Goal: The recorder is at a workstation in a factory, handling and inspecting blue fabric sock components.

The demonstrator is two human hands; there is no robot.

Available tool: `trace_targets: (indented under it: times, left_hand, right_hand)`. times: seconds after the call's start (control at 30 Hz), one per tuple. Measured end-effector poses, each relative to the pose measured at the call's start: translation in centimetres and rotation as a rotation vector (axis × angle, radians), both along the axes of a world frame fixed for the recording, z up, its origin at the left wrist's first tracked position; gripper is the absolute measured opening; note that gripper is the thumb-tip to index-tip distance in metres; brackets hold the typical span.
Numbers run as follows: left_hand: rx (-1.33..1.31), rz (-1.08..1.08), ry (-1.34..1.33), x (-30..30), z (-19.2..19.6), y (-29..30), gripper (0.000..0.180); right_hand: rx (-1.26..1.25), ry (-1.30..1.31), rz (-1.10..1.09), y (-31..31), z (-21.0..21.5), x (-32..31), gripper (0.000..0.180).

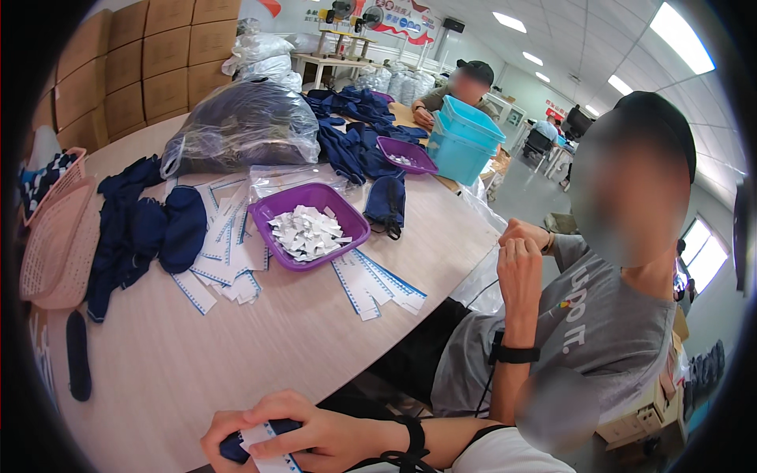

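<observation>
At the lower edge, my right hand [315, 433] is closed around a small folded navy cloth bundle [234, 448]. A white paper strip with a blue printed edge [268, 451] lies across the bundle, under my right fingers and thumb. What looks like my left hand [214, 443] curls its fingers round the bundle's left side; the rest of it is hidden or cut off by the picture edge. Further up the table stands a purple basin [359, 230] full of small white paper pieces [306, 233]. More blue-edged strips [377, 285] lie fanned beside it.
Navy cloth pieces [146, 229] and pink baskets [59, 252] lie at left. Behind are a plastic-wrapped dark bundle [248, 126], a second purple basin [418, 158] and turquoise bins [465, 142]. A person in grey [568, 315] sits close at right, hands raised; another sits across.
</observation>
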State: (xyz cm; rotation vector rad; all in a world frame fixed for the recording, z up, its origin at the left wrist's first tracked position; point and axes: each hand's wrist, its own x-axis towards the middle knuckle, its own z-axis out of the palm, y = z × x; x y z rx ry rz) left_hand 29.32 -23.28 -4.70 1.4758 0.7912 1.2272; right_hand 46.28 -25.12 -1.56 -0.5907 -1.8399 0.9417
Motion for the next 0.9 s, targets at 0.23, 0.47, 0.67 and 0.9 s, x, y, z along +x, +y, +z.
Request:
trace_targets:
  times: [0.23,0.47,0.67,0.9]
  left_hand:
    - [0.101,0.123,-0.06,0.7,-0.3,-1.1,0.032]
    - [0.034,-0.102,-0.068,1.6,2.4,0.5,0.033]
    - [-0.008,-0.159,0.021,1.4,3.4,0.7,0.033]
    - [-0.014,-0.208,0.061,0.8,3.7,0.4,0.042]
  right_hand:
    - [-0.011,0.088,-0.039,-0.1,-0.6,-0.9,0.028]
    - [0.056,0.044,-0.172,0.7,-0.3,0.8,0.033]
    - [0.01,0.027,-0.195,0.3,-0.2,1.1,0.024]
    - [-0.003,0.038,-0.168,0.2,-0.4,1.4,0.022]
